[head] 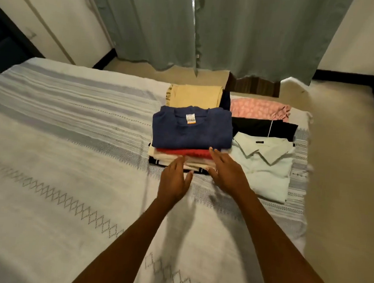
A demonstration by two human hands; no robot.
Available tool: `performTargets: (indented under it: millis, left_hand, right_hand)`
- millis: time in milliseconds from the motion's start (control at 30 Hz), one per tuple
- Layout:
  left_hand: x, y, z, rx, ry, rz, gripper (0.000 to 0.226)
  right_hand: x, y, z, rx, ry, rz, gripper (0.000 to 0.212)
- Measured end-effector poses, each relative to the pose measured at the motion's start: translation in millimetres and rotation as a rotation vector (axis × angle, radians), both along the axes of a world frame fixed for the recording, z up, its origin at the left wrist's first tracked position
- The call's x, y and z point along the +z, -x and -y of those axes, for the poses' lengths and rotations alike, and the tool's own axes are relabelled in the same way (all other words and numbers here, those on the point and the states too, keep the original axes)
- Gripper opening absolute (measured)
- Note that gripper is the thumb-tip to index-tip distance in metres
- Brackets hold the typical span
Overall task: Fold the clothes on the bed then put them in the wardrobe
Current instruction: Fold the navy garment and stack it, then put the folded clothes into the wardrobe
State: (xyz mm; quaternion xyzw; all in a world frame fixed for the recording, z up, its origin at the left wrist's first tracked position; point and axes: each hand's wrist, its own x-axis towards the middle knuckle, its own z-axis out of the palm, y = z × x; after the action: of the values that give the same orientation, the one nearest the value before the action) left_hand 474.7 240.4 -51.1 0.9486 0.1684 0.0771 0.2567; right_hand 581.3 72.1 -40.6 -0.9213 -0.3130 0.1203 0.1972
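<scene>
Hands at the folded stack on the bed [59, 177]

Left hand [175, 180] and right hand [225, 172], fingers straight and holding nothing, touch the stack's near edge below the blue shirt [191, 128].

A folded pile [180, 158], topped by a blue shirt [191, 128], is flanked by the left hand [176, 180] and right hand [225, 172], fingers straight; a pale collared shirt [267, 168] is seen right of the pile.

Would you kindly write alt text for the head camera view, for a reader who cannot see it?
A person's left hand and right hand, fingers straight, reach to the near edge of a stack of folded clothes topped by a blue sweater on a pale patterned bedspread. More folded garments lie beside it, including a light collared shirt, with green curtains behind.
</scene>
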Motion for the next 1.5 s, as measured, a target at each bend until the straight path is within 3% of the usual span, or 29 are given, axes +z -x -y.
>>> performTargets:
  millis: [167,333,400,567,833,933,1233,1500]
  left_hand:
    - [0,107,99,0.03,0.177,-0.245,0.054]
    - [-4,190,162,0.062,0.298,-0.531,0.079]
    - [-3,213,181,0.068,0.376,-0.631,0.078]
    - [-1,246,223,-0.049,0.471,-0.855,0.072]
    - [17,263,287,0.061,0.601,-0.898,0.065]
    - [24,263,298,0.069,0.62,-0.939,0.054]
    - [57,247,307,-0.026,0.489,-0.946,0.035]
    - [114,213,388,-0.27,0.308,-0.897,0.034]
  right_hand:
    - [-5,87,92,-0.018,0.054,-0.204,0.063]
    - [-22,170,173,0.041,0.311,-0.378,0.068]
    - [-22,203,195,0.098,0.426,-0.45,0.07]
    - [-24,248,236,0.218,0.663,-0.445,0.093]
    - [-54,248,272,0.336,0.603,-0.415,0.09]
    - [-25,233,275,0.419,0.581,-0.398,0.067]
    - [29,214,369,-0.032,0.39,-0.555,0.06]
    - [71,245,501,-0.379,0.276,-0.579,0.059]
